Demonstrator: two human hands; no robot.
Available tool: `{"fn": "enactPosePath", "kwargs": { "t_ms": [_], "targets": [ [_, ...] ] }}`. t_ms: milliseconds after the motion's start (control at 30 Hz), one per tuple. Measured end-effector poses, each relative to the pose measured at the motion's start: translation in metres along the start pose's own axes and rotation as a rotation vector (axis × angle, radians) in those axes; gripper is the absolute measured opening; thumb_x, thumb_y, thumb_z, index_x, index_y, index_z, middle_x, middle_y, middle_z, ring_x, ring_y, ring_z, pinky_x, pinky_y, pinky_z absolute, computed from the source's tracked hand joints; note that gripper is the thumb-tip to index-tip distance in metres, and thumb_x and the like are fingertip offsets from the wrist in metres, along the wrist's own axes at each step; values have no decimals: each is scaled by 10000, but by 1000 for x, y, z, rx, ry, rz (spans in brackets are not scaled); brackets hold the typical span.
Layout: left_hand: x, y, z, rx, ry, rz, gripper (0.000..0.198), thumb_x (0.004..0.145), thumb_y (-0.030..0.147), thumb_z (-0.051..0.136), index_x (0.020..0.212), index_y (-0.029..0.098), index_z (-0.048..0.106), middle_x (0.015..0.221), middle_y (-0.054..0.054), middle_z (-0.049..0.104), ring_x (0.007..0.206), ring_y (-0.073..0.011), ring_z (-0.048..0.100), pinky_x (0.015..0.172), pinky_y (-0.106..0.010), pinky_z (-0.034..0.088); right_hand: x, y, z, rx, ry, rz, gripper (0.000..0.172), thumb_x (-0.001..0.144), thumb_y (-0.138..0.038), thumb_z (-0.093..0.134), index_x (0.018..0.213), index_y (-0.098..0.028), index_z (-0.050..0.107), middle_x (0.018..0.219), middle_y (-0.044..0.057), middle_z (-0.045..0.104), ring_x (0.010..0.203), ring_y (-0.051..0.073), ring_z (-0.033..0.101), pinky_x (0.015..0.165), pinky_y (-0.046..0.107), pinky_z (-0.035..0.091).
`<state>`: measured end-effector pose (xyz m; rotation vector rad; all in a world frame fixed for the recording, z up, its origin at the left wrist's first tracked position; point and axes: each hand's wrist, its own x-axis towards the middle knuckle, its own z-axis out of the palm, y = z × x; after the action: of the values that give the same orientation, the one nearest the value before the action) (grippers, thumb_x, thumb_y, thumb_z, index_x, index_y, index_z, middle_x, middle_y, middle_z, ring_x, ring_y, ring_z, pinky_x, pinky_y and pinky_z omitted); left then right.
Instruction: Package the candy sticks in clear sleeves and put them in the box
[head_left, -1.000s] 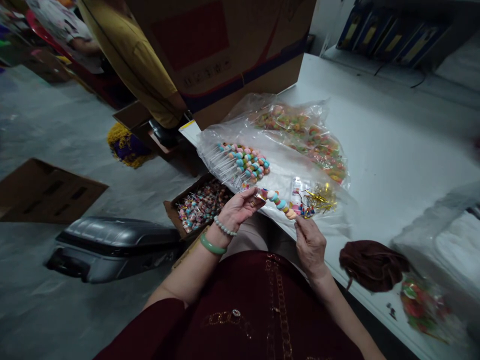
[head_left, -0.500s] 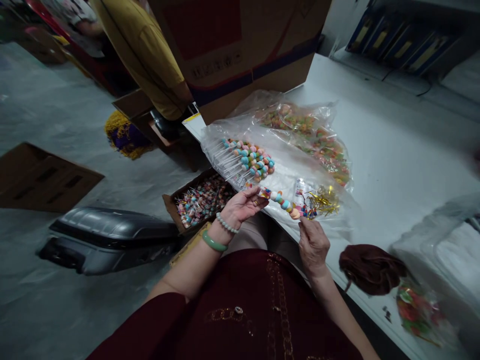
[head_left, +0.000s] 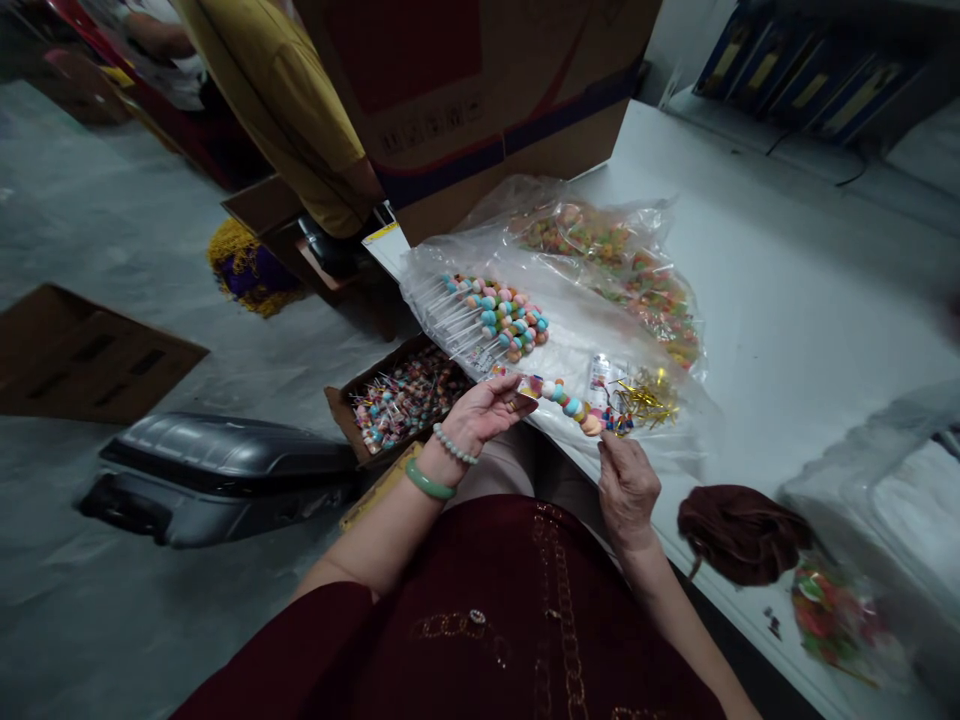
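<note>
My left hand (head_left: pixel 480 413), with a jade bangle and a bead bracelet on its wrist, curls around the stick end of a candy skewer (head_left: pixel 570 403) threaded with pastel round sweets. The fingertips of my right hand (head_left: pixel 628 490) pinch the skewer's far end, just above a clear plastic bag (head_left: pixel 442 285). On that bag lies a bundle of similar skewers (head_left: pixel 502 318). Gold tinsel ties (head_left: pixel 645 398) sit just past my right fingertips. A bag of multicoloured candies (head_left: pixel 607 245) lies behind them.
An open cardboard tray of wrapped lollipops (head_left: pixel 405 400) sits left of my left hand. A large carton (head_left: pixel 480 110) stands at the white table's back edge, beside a person in yellow (head_left: pixel 281 110). A dark red cloth (head_left: pixel 739 535) lies to the right. A grey suitcase (head_left: pixel 217 475) rests on the floor.
The view has shifted slightly. The skewer has turned a little between my hands, its candy end now further right. My grip on it has not visibly changed.
</note>
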<state>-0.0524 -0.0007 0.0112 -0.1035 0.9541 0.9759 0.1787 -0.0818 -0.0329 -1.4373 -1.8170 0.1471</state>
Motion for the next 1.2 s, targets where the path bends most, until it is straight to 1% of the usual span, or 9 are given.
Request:
{"fn": "enactPosePath", "kwargs": {
  "t_ms": [267, 367, 467, 567, 700, 800, 933, 1133, 1200],
  "targets": [
    [-1, -7, 6, 3, -14, -3, 89, 860, 95, 577, 836, 110, 661, 791, -88, 735, 722, -182, 708, 804, -373, 568, -8, 7, 6, -135, -13, -81, 319, 913, -152, 466, 1144, -217, 678, 847, 100, 650, 802, 228, 582, 776, 371, 482],
    [2, -11, 9, 28, -23, 82, 99, 858, 104, 585, 793, 109, 660, 765, -79, 723, 711, -165, 698, 791, -339, 567, -11, 4, 6, -113, -41, -118, 344, 909, -143, 460, 1167, -228, 671, 888, 106, 664, 811, 224, 592, 787, 377, 491],
    [7, -14, 10, 48, 1, 234, 84, 801, 73, 637, 727, 110, 655, 695, -44, 697, 637, -127, 663, 742, -286, 556, -9, -2, 2, -21, -49, -88, 321, 918, -165, 472, 1144, -242, 686, 907, 99, 680, 826, 219, 613, 783, 373, 511],
    [11, -15, 7, 92, -11, 347, 62, 730, 64, 703, 702, 105, 666, 686, -30, 694, 630, -112, 647, 708, -256, 543, -4, -5, 2, 98, -55, 49, 253, 921, -223, 514, 1071, -239, 716, 876, 82, 689, 823, 209, 630, 773, 360, 518],
    [11, -16, 2, 195, -91, 330, 49, 706, 113, 741, 722, 90, 701, 753, -70, 725, 710, -160, 680, 751, -304, 556, 0, -6, 9, 337, -123, 326, 210, 866, -310, 590, 986, -221, 737, 900, 67, 717, 819, 204, 652, 776, 365, 524],
    [8, -14, -1, 256, -109, 322, 73, 704, 141, 751, 729, 82, 715, 772, -91, 733, 719, -181, 688, 772, -329, 553, 1, -9, 14, 557, -239, 616, 260, 793, -364, 643, 972, -199, 735, 761, 36, 703, 656, 172, 616, 618, 314, 508],
    [7, -10, -6, 312, -125, 307, 125, 681, 175, 784, 735, 78, 724, 761, -95, 730, 688, -162, 674, 745, -297, 537, 8, -14, 12, 854, -442, 862, 262, 718, -387, 708, 845, -158, 720, 558, -8, 597, 488, 105, 476, 442, 220, 361],
    [9, -5, -11, 435, -227, 280, 276, 626, 310, 844, 721, 82, 720, 717, -76, 708, 656, -136, 639, 705, -256, 504, 20, -10, 13, 1221, -821, 1105, 258, 651, -332, 772, 771, -132, 663, 468, -53, 480, 366, 18, 228, 359, 170, 85],
    [9, -5, -12, 457, -229, 275, 322, 609, 351, 853, 728, 84, 717, 711, -63, 701, 637, -121, 618, 684, -247, 491, 20, -11, 17, 1263, -838, 1142, 262, 634, -334, 780, 748, -140, 645, 450, -73, 437, 359, 9, 179, 360, 174, 62]
  ]
}}
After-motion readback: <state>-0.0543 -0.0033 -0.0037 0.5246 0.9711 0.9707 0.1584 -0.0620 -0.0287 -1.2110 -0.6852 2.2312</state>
